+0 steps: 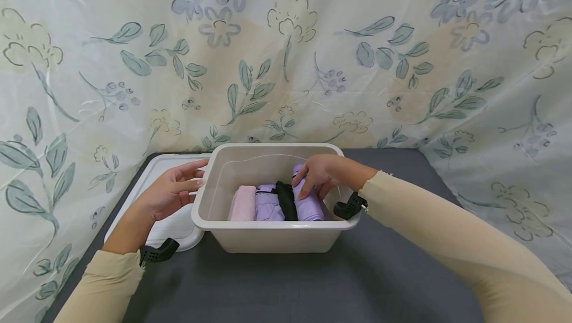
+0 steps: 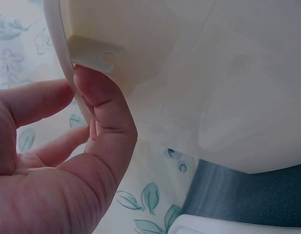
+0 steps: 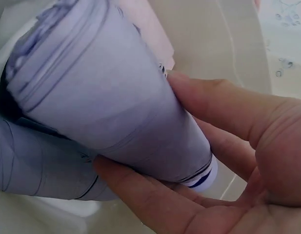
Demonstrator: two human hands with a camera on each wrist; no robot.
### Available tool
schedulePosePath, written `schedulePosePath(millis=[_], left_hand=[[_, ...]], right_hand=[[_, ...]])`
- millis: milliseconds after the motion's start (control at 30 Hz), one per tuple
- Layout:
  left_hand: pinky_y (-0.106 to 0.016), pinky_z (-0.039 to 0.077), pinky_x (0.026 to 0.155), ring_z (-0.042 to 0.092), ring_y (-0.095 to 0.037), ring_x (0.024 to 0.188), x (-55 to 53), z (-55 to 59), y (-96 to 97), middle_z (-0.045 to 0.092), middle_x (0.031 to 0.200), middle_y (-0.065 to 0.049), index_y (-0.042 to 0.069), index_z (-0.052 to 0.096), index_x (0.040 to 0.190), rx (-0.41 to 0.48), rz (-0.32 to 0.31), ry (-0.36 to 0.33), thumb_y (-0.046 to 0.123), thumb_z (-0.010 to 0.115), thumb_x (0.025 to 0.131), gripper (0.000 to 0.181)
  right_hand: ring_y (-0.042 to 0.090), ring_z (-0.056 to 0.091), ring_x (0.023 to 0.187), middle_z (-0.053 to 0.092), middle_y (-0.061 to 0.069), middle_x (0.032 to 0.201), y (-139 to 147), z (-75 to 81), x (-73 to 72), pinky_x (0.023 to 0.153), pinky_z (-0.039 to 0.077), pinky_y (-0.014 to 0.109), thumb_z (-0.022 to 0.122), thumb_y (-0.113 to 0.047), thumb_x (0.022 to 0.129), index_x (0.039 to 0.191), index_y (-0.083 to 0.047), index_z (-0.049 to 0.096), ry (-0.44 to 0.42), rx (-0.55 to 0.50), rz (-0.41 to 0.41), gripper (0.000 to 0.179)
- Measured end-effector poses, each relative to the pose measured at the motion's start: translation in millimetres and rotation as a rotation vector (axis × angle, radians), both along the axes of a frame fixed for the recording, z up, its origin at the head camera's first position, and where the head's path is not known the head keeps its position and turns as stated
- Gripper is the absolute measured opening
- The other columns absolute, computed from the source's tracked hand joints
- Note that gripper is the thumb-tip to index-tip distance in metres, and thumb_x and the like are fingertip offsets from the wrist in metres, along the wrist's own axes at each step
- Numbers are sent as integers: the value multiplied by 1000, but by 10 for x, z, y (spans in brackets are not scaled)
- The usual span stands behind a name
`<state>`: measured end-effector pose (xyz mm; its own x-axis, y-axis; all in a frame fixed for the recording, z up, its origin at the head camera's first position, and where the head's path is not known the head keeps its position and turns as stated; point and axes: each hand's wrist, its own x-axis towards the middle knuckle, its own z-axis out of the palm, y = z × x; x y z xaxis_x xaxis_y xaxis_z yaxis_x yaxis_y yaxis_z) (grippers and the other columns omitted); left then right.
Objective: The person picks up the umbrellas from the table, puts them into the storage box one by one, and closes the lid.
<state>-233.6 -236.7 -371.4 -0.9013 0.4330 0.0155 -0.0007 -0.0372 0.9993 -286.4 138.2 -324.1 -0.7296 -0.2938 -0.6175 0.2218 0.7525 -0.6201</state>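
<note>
A beige plastic bin [image 1: 277, 237] stands on the dark table with rolled fabric bundles inside. My left hand [image 1: 172, 189] is at its left rim; in the left wrist view the thumb and fingers [image 2: 111, 122] pinch the rim beside a small notched tab [image 2: 94, 52]. Inside the bin's right half, my right hand [image 1: 319, 174] grips a lavender fabric roll [image 1: 309, 206] between thumb and fingers. The right wrist view shows this lavender roll [image 3: 116, 87] tilted, its layered folds at one end, with another lavender roll [image 3: 38, 161] below it.
Left of the held roll sit a black bundle [image 1: 286, 201], a lavender bundle with a dark strap [image 1: 268, 206] and a pink roll [image 1: 243, 204]. A white lid [image 1: 156, 236] lies left of the bin, partly behind it. Floral fabric [image 1: 286, 65] hangs behind the table [image 1: 277, 288].
</note>
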Motion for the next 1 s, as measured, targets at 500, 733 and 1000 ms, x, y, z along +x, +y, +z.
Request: schedulePosePath(millis=[500,733,1000], left_hand=[[-28,61,87,73,-11,98,-39,-149,-62,68,113,4,5,31,159,-20,50,-20,16,52,108,57],[-26,61,82,69,-9,88,-118,-413,-224,62,109,0,-3,30,158,-292,233,34,29,53,108,64],[-32,62,70,71,-19,82,-242,-622,-347,61,120,-28,-6,45,149,-689,336,217,23,56,106,53]], right_hand=[[32,69,108,68,13,118,134,221,12,93,61,40,80,-14,88,131,-3,65,111,70,126,47],[22,70,108,72,13,125,308,269,101,99,58,41,72,-13,94,137,1,61,177,-80,171,46],[20,73,107,69,10,132,512,242,226,97,59,42,77,-27,92,134,-9,66,388,-164,158,47]])
